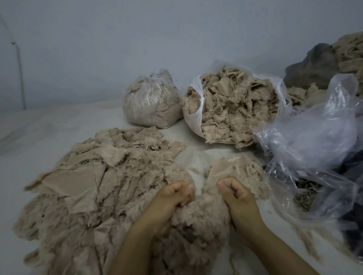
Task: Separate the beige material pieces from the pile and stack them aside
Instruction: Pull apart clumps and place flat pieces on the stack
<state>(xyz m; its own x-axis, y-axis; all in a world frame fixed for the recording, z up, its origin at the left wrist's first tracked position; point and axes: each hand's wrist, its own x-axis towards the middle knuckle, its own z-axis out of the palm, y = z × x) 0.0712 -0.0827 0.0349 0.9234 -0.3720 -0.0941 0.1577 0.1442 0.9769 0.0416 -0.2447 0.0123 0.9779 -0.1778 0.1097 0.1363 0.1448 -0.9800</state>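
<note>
— Gripping, both of them: the left hand (170, 203) and the right hand (237, 198) each have their fingers curled into a fluffy clump of beige material (199, 214), knuckles up, the 2 hands side by side with a narrow gap between.

— And where does that clump sit?

— Near the front edge of the white sheet (34, 131), at the right end of the big spread pile of beige pieces (93, 187), which fills the sheet's front left part. Flat torn pieces lie on top of that pile, fuzzy ones under them.

— What lies behind?

— 2 plastic bags toward the back edge, just beside each other: a tied bag (149, 103) full of beige scraps, and an open bag (234, 105) lying on its side, its mouth facing the hands, stuffed with the same.

— To the right?

— Crumpled clear plastic (319, 139) along the right edge, over something dark. In the back right corner, a grey cloth (311, 66) and more beige material (356, 54) heaped up.
</note>
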